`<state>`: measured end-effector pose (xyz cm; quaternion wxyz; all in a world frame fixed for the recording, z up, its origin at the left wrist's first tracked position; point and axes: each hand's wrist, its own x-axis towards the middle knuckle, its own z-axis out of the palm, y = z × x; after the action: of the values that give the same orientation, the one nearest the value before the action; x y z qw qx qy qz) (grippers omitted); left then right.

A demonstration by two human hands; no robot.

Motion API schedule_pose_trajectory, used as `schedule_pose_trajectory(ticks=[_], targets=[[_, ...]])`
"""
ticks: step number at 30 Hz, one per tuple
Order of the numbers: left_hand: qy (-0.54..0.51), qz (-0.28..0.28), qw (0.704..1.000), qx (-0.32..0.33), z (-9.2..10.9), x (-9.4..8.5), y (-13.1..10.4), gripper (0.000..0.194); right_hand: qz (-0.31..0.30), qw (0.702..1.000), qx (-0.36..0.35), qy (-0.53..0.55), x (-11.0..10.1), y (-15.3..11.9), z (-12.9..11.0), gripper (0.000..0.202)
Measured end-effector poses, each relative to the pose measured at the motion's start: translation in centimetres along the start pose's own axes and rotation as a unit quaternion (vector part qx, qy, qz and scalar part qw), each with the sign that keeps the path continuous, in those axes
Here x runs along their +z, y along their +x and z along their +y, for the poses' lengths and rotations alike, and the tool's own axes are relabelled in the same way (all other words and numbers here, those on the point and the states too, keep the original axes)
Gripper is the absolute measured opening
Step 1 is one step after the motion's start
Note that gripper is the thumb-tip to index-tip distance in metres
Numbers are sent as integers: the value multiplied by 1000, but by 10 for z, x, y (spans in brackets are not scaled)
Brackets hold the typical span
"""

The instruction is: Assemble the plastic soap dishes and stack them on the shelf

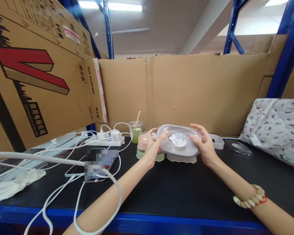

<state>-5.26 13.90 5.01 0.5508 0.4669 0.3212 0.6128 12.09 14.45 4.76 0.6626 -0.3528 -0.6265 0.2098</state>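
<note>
My left hand (pixel 154 147) and my right hand (pixel 205 145) grip opposite ends of an oval grey food container (pixel 159 143) with a clear lid. It is tilted, so its top faces me, with the thumbs lying on the lid. A round white label (pixel 179 140) with print sits on the lid. Just behind stands a pink and green container (pixel 141 154), partly hidden by my left hand. Below the held container shows a pale piece with a wavy edge (pixel 181 159). Right of my right hand lie a grey container or ring (pixel 218 142) and a clear dark-looking lid (pixel 238 148).
A cup of green drink (pixel 136 132) with a straw stands behind. On the left are a power strip (pixel 105 139), white cables, phones (pixel 103 163) and a crumpled tissue (pixel 19 183). A quilted patterned bag (pixel 279 127) rests at right. Cardboard (pixel 198 94) walls the back.
</note>
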Motion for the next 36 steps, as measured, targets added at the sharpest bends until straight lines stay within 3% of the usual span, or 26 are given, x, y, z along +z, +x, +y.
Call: schedule_pose_trajectory(ticks=[3, 8, 13, 19, 22, 25, 28, 36], targets=[[36, -24, 999, 10, 0, -1, 1, 64, -14, 999, -20, -21, -1, 0, 0, 59], [47, -20, 988, 144, 0, 2, -3, 39, -24, 1000, -1, -1, -1, 0, 3, 66], [64, -40, 967, 244, -2, 3, -7, 41, -62, 998, -11, 0, 0, -2, 7, 74], [66, -100, 963, 242, -6, -1, -6, 46, -2, 997, -65, -38, 2, -5, 4, 68], [79, -90, 954, 275, -6, -3, -6, 44, 7, 995, -89, -47, 4, -8, 1, 67], [95, -59, 952, 284, -5, -2, -8, 45, -5, 994, -97, -50, 6, -10, -1, 66], [91, -38, 962, 254, -3, 0, -10, 46, -28, 995, -87, -45, 7, -11, -2, 66], [65, -11, 971, 229, 3, 5, -10, 36, -82, 993, -66, -47, 5, -11, -3, 65]])
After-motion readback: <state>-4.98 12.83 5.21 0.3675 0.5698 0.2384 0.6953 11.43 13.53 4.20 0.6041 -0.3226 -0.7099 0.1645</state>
